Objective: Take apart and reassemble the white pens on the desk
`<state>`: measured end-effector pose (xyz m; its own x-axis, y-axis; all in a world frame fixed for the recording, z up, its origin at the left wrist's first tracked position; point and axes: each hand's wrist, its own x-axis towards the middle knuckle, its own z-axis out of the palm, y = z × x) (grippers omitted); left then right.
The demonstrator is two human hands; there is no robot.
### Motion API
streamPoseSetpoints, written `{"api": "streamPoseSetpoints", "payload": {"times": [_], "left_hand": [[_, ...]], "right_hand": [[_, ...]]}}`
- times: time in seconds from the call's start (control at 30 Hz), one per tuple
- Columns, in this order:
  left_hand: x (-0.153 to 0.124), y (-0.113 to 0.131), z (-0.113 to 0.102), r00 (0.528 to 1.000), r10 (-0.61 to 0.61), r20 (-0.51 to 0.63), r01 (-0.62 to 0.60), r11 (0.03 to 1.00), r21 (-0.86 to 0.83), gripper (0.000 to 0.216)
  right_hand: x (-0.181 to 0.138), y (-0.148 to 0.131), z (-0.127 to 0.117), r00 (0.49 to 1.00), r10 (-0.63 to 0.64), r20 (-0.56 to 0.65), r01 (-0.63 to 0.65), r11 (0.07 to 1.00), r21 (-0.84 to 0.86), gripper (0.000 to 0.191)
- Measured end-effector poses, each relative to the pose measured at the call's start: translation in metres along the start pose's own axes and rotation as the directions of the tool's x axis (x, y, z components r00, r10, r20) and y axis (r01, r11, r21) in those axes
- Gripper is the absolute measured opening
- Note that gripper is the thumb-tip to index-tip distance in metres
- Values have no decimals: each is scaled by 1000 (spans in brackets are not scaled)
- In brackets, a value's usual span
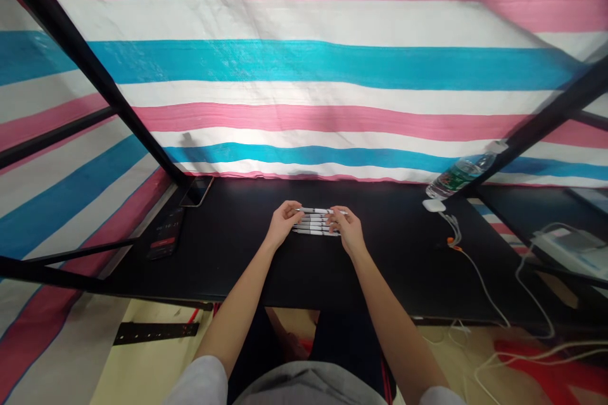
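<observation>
Left hand (285,220) and right hand (346,228) pinch opposite ends of a white pen (316,211), at the far side of a row of pens (316,226) on the black bench (228,266). Lining it up with the others seems the step in hand; the next move probably calls for keeping it parallel while easing both pinches evenly. Beyond, right, is a bottle (458,177); behind hangs a striped sheet (332,63).
</observation>
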<state>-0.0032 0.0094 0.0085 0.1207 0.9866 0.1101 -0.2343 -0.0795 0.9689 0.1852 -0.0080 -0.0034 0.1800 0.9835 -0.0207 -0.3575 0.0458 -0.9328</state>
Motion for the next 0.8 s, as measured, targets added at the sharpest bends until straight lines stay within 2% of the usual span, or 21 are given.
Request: {"api": "streamPoseSetpoints", "payload": {"times": [0.17, 0.33, 0.43, 0.57, 0.67, 0.8], "left_hand": [[1, -2, 0, 998, -8, -62, 9, 1000, 16, 34], [0, 0, -2, 1000, 19, 17, -19, 1000, 18, 32], [0, 1, -2, 1000, 8, -15, -9, 1000, -19, 42], [1, -1, -2, 998, -35, -47, 36, 999, 29, 35], [1, -2, -3, 1000, -8, -18, 9, 999, 47, 30], [1, -3, -4, 999, 5, -32, -4, 1000, 5, 38]], "right_hand": [[0, 0, 0, 1000, -3, 16, 3, 1000, -7, 38], [0, 0, -1, 1000, -15, 17, 15, 1000, 7, 37], [0, 1, -1, 1000, -15, 16, 14, 1000, 17, 38], [0, 1, -1, 999, -22, 29, 22, 1000, 10, 37], [0, 1, -1, 999, -30, 17, 30, 1000, -3, 38], [0, 2, -2, 999, -30, 17, 30, 1000, -2, 38]]}}
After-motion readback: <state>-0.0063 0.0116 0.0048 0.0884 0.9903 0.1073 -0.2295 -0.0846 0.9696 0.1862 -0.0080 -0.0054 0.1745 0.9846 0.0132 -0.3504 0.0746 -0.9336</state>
